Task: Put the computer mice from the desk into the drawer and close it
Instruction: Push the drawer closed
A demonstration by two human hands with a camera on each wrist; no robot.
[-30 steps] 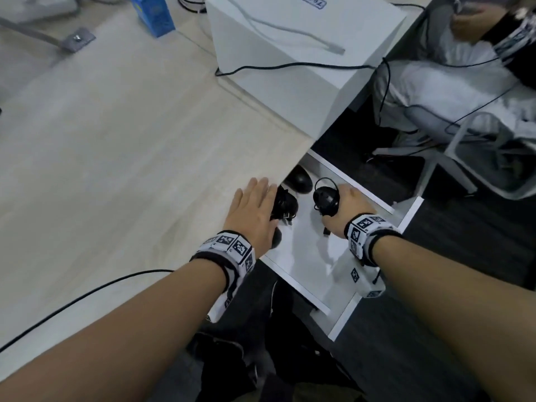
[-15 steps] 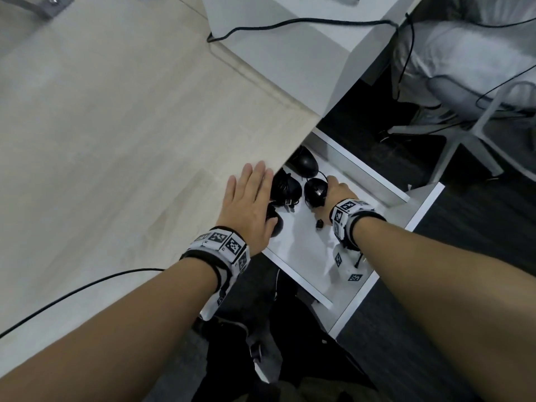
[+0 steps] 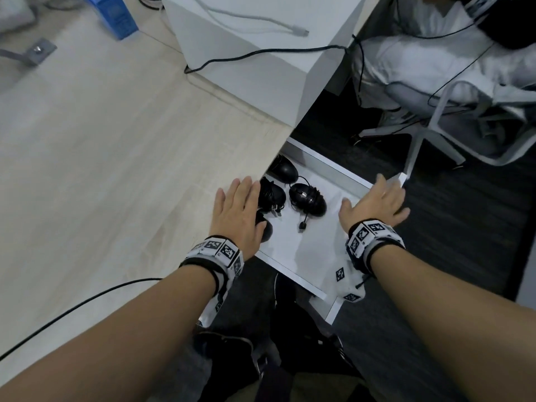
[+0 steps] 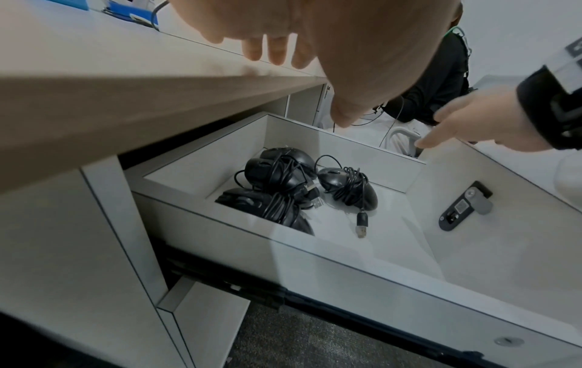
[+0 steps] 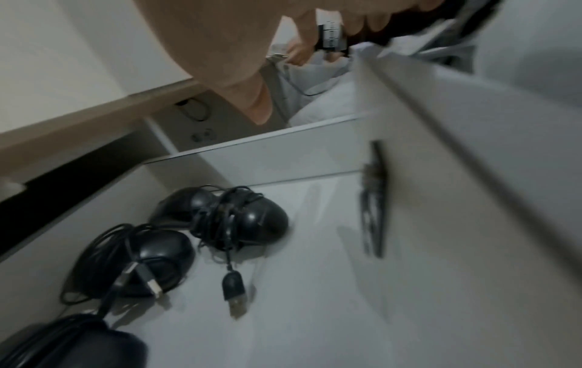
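Observation:
Several black wired mice lie in the open white drawer [image 3: 327, 166] under the desk edge. One with its cord wound round it [image 3: 307, 198] lies alone, and its USB plug rests on the drawer floor. The others [image 3: 271, 195] are bunched at the left, partly under the desk. My left hand [image 3: 237, 210] lies flat on the wooden desk's [image 3: 116, 140] edge, holding nothing. My right hand [image 3: 377, 198] is spread and empty over the drawer's front panel [image 4: 503, 224], near its top edge. The left wrist view shows the mice [image 4: 346, 189] inside the drawer, and the right wrist view shows them [image 5: 242, 219] from close by.
A white box [image 3: 261, 68] with cables over it stands on the desk behind the drawer. A blue box [image 3: 119, 15] sits at the far left. A black cable [image 3: 87, 300] crosses the desk near me. A white chair [image 3: 435, 126] stands to the right. A lock [image 4: 463, 206] is on the drawer front's inside.
My right hand has let go of the cord-wrapped mouse, which now lies in the drawer, and has moved right to the drawer front. My left hand has stayed on the desk edge.

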